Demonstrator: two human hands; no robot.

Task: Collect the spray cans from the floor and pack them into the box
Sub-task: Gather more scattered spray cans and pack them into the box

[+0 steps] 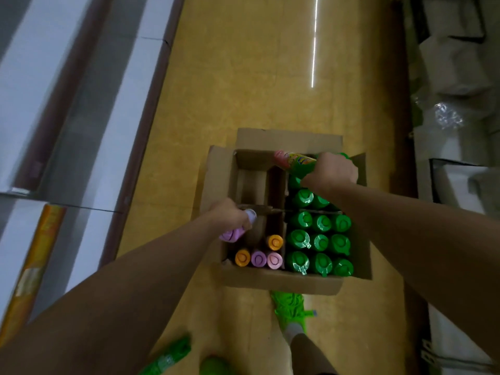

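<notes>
Left hand [230, 212] fingers wrap a lilac-capped spray can [236, 229] at 9 o'clock of the box [281, 280]. Right hand [331, 171] clutches a pink-capped can [295, 161] at 1 o'clock. Best: upend each, lower straight into a vacant divider cell, clear of the green-capped cans [319, 242].

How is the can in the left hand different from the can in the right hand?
The lilac can in the left hand has a lilac cap; the green can in the right hand has a pink cap. The lilac can is over the box's left side, the green can over its far right. Both lie tilted, gripped.
</notes>
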